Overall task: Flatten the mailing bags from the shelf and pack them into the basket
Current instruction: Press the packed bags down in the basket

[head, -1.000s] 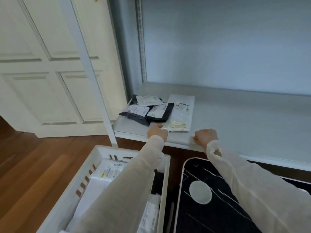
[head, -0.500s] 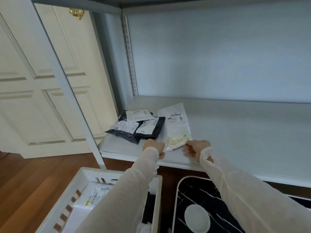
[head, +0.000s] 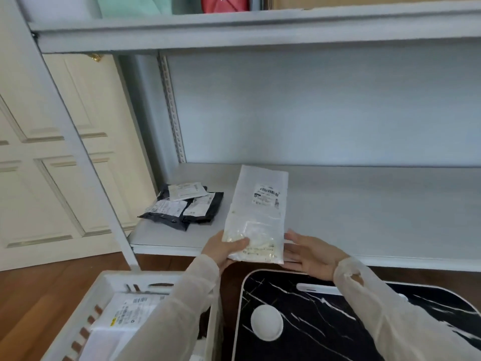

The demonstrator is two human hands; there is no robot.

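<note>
A white mailing bag (head: 257, 214) with a printed label is lifted off the grey shelf (head: 364, 217), its top end tilted away from me. My left hand (head: 223, 250) grips its lower left corner, thumb on top. My right hand (head: 312, 254) is beside the bag's lower right edge with fingers straight, palm up; I cannot tell whether it touches the bag. Several dark mailing bags (head: 182, 207) with white labels lie piled at the shelf's left end. The white slatted basket (head: 86, 321) stands at the lower left with white bags (head: 127, 311) inside.
A black marble-pattern tabletop (head: 325, 324) with a white round disc (head: 266, 323) sits below the shelf's front edge. A white shelf post (head: 86, 162) rises left of the basket. Cream panelled doors (head: 52, 165) and wooden floor (head: 31, 303) lie to the left.
The white bag has been pulled off the shelf and raised, gripped by my left hand. My right hand has let go and opened beside it. The view has tilted upward.
</note>
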